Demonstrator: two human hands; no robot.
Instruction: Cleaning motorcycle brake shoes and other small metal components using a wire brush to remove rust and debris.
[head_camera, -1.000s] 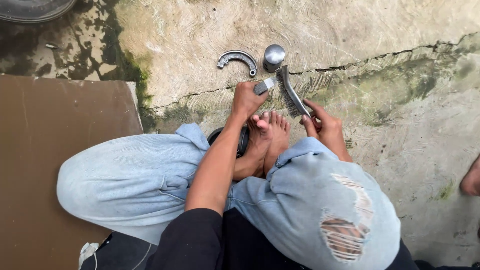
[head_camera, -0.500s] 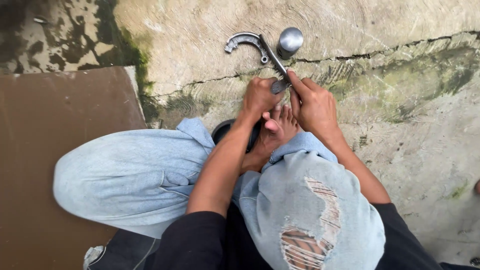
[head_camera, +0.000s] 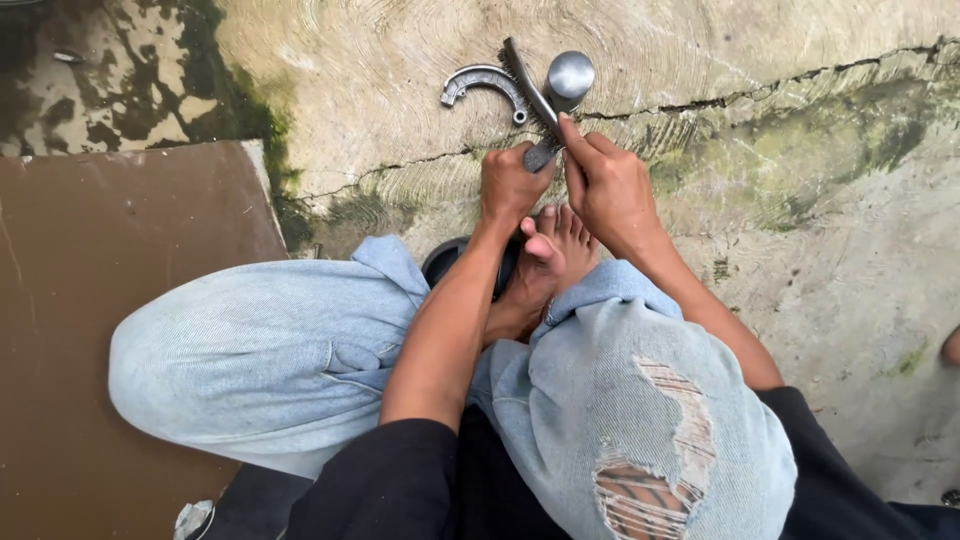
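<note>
On cracked concrete floor (head_camera: 820, 250), person squats, bare feet (head_camera: 545, 265) together, light torn jeans (head_camera: 300, 350), black sleeves. Left hand (head_camera: 512, 188) fisted tight around handle end of a wire brush (head_camera: 528, 92), near the middle of the view, just above the toes. Right hand (head_camera: 605, 185) beside it, touching the left, fingers curled, index finger stretched up along the brush handle; it seems to pinch the handle too, grip partly hidden. Brush runs up-left from the hands, bristle end lying over one end of a curved grey metal piece (head_camera: 482, 82), arc shaped, resting on the floor. Round shiny metal knob (head_camera: 570, 77) just right of the brush, touching or nearly so, cannot tell. Dark round object (head_camera: 445, 262) partly hidden under left forearm by the feet. Brown board (head_camera: 120, 270) at left, on the floor beside the left knee.
</note>
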